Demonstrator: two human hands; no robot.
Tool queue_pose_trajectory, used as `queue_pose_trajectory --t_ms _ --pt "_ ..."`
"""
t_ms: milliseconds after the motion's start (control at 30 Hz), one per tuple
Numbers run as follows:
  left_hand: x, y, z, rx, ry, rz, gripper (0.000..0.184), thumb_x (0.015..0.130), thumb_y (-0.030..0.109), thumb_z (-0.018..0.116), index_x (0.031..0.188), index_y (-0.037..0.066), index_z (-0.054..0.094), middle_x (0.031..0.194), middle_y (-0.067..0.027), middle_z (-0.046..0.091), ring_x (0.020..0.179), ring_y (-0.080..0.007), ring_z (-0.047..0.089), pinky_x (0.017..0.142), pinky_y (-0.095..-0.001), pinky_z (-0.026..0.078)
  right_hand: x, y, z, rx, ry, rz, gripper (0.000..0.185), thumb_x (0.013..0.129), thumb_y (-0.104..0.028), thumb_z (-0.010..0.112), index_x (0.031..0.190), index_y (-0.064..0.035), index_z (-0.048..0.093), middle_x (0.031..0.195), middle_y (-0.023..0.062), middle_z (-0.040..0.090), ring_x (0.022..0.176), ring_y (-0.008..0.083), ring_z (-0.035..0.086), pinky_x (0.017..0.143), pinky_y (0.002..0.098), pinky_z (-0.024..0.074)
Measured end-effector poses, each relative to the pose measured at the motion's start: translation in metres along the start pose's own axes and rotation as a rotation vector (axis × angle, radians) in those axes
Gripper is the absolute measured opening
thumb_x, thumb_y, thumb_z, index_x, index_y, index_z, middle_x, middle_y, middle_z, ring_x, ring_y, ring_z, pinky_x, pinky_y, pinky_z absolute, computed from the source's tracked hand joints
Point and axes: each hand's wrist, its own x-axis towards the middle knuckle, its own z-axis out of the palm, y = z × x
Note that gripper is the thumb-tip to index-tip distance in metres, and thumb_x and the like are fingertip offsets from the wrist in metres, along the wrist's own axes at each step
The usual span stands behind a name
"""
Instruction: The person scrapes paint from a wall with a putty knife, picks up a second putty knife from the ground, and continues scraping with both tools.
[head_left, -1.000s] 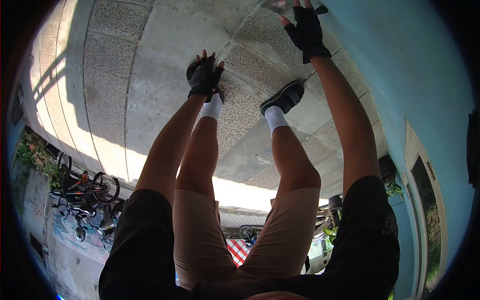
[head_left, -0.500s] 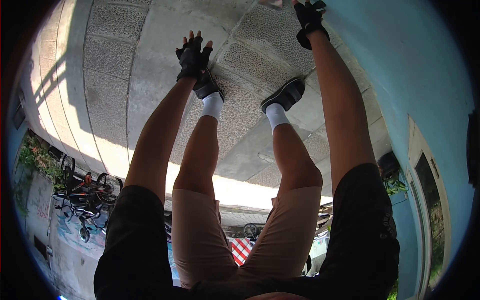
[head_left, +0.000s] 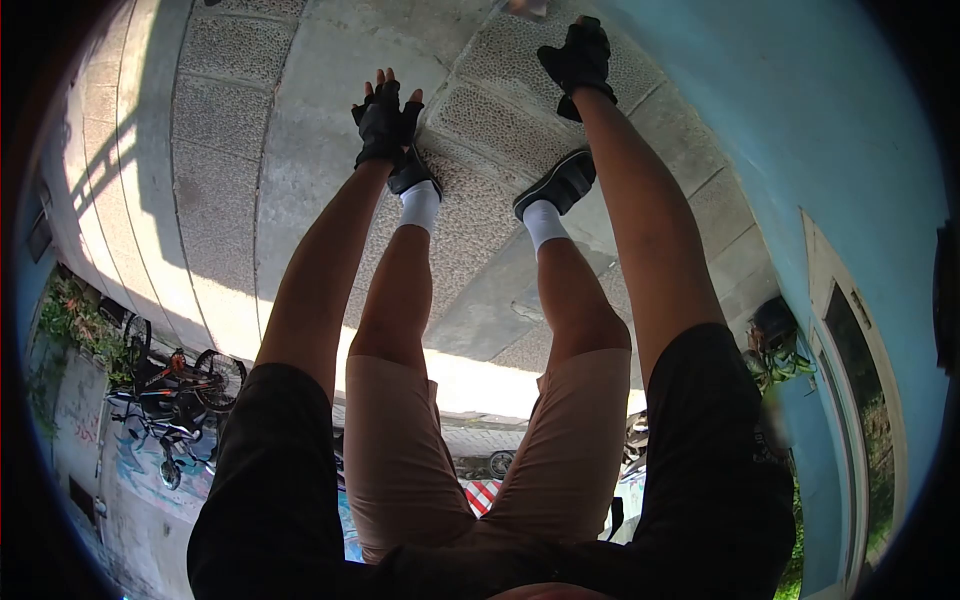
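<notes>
Both hands wear black fingerless gloves. My left hand [head_left: 382, 118] is open, fingers spread, in front of the left black shoe [head_left: 410, 172] and over the paving [head_left: 345, 45]. It holds nothing. My right hand [head_left: 578, 62] is over the pebbled slabs [head_left: 490, 120], beyond the right black shoe [head_left: 560, 184]. Its fingers look curled, and whatever they may hold is hidden. A small blurred pinkish object [head_left: 526, 8] shows at the top edge, up and left of that hand. White socks [head_left: 420, 206] rise from the shoes.
A light blue wall [head_left: 790, 120] with a framed window [head_left: 855, 400] runs along the right. Potted plants [head_left: 775, 345] stand beside it. Bicycles [head_left: 185, 385] are at the lower left near a painted wall [head_left: 150, 465]. A red and white checked cloth [head_left: 482, 495] shows between the legs.
My right hand has moved left and its fingers have gone from spread to curled. My left hand moved up and left at first, then stayed nearly in place, still open.
</notes>
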Motion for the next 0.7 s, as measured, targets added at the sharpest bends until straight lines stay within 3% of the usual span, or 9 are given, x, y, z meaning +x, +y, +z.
queue_pose_trajectory --t_ms 233,300,367,433,467,533,567,633,700 --pt "-0.032 0.055 -0.058 0.120 -0.031 0.240 0.094 0.079 0.049 0.066 0.149 0.006 0.020 0.154 -0.0136 0.028 0.143 -0.0314 0.026 0.111 -0.0586 0.018 -0.110 -0.062 -0.072 0.146 0.085 -0.046 0.076 0.072 -0.029 0.070 0.137 -0.0030 0.041 0.132 0.0187 0.044 0.122 0.0387 0.041 0.102 0.0473 0.0371" --pt "-0.048 0.083 -0.081 0.091 -0.061 0.218 0.095 0.080 0.049 0.065 0.150 0.005 0.018 0.154 -0.0141 0.028 0.141 -0.0308 0.029 0.111 -0.0563 0.019 -0.130 -0.081 -0.107 0.150 0.156 -0.021 0.060 0.079 -0.021 0.066 0.133 -0.0028 0.049 0.122 0.0181 0.052 0.115 0.0337 0.049 0.095 0.0439 0.0419" --pt "-0.066 0.117 -0.111 -0.018 -0.136 0.142 0.094 0.082 0.049 0.063 0.150 0.004 0.016 0.148 -0.0173 0.037 0.135 -0.0316 0.039 0.112 -0.0518 0.020 -0.145 -0.100 -0.172 0.568 0.100 0.189 0.041 0.085 -0.017 0.062 0.124 -0.0061 0.059 0.104 0.0159 0.059 0.100 0.0325 0.057 0.089 0.0383 0.0456" --pt "-0.088 0.163 -0.159 -0.299 -0.289 -0.014 0.080 0.088 0.043 0.059 0.148 0.005 0.023 0.133 -0.0244 0.052 0.123 -0.0369 0.050 0.111 -0.0458 0.026 -0.153 -0.114 -0.220 0.701 0.125 0.422 0.023 0.089 -0.015 0.060 0.111 -0.0084 0.066 0.084 0.0097 0.061 0.082 0.0268 0.061 0.079 0.0376 0.0492" --pt "-0.093 0.157 -0.131 -0.573 -0.094 0.056 0.066 0.092 0.039 0.056 0.144 0.005 0.034 0.134 -0.0243 0.051 0.125 -0.0358 0.049 0.107 -0.0440 0.032 -0.155 -0.103 -0.221 1.115 0.053 0.523 0.021 0.091 -0.015 0.058 0.110 -0.0090 0.065 0.082 0.0077 0.059 0.078 0.0242 0.059 0.077 0.0383 0.0494" --pt "-0.089 0.155 -0.120 -1.122 -0.307 -0.070 0.056 0.098 0.038 0.046 0.138 0.000 0.038 0.145 -0.0169 0.038 0.133 -0.0272 0.039 0.105 -0.0366 0.039 -0.154 -0.109 -0.289 1.965 -0.172 0.705 0.018 0.097 -0.016 0.053 0.112 -0.0104 0.060 0.079 0.0037 0.054 0.070 0.0173 0.054 0.070 0.0380 0.0497" --pt "-0.098 0.167 -0.123 -1.629 -0.321 -0.393 0.057 0.099 0.041 0.039 0.141 0.002 0.034 0.145 -0.0168 0.038 0.134 -0.0289 0.037 0.107 -0.0374 0.037 -0.156 -0.125 -0.345 2.129 -0.218 0.764 0.021 0.097 -0.017 0.052 0.117 -0.0085 0.056 0.078 0.0042 0.054 0.068 0.0157 0.054 0.067 0.0368 0.0499" --pt "-0.122 0.219 -0.191 -1.680 -0.445 -0.836 0.055 0.098 0.046 0.036 0.139 0.009 0.040 0.144 -0.0153 0.040 0.132 -0.0302 0.040 0.110 -0.0485 0.032 -0.160 -0.131 -0.398 1.688 -0.375 0.689 0.020 0.097 -0.016 0.053 0.114 -0.0061 0.056 0.079 0.0039 0.056 0.067 0.0144 0.056 0.063 0.0328 0.0503" --pt "-0.160 0.252 -0.246 -1.728 -0.551 -0.749 0.058 0.097 0.050 0.035 0.135 0.008 0.042 0.138 -0.0142 0.044 0.128 -0.0297 0.043 0.108 -0.0487 0.033 -0.175 -0.139 -0.414 1.517 -0.448 0.502 0.020 0.096 -0.016 0.054 0.113 -0.0054 0.057 0.079 0.0038 0.058 0.066 0.0139 0.057 0.062 0.0310 0.0502"
